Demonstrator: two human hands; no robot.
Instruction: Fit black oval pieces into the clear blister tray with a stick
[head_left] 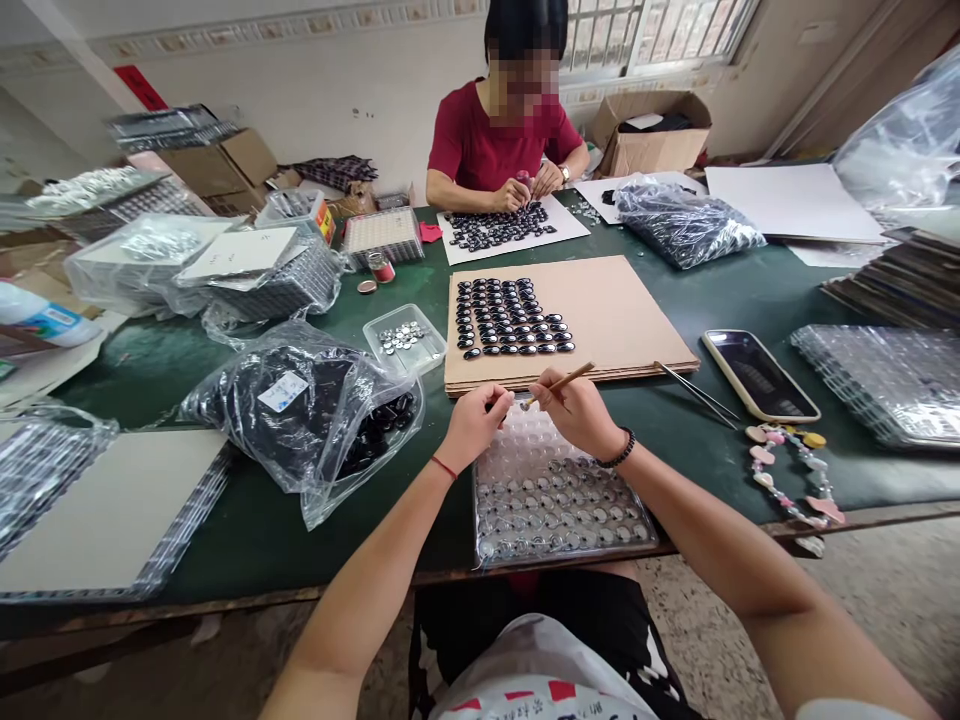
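My right hand [574, 412] is closed round a thin wooden stick [574, 378], whose lower end points toward my left hand. With thumb and forefinger pinched, my left hand [478, 420] is closed over the far left corner of a transparent plastic tray [562, 500]; anything between those fingers is too small to make out. Small round pieces fill several of the tray's near rows of cups. Just beyond my hands, glossy black oval pieces [510, 318] lie in rows on a stack of brown cardboard sheets [622, 310].
Left of the cardboard sit a plastic box of silvery pieces [405, 338] and a bag of black pieces [300, 400]. Tweezers [697, 395], a phone [760, 375] and a beaded strap [795, 475] lie right. Opposite, a person [506, 140] handles black pieces on a white board [562, 225].
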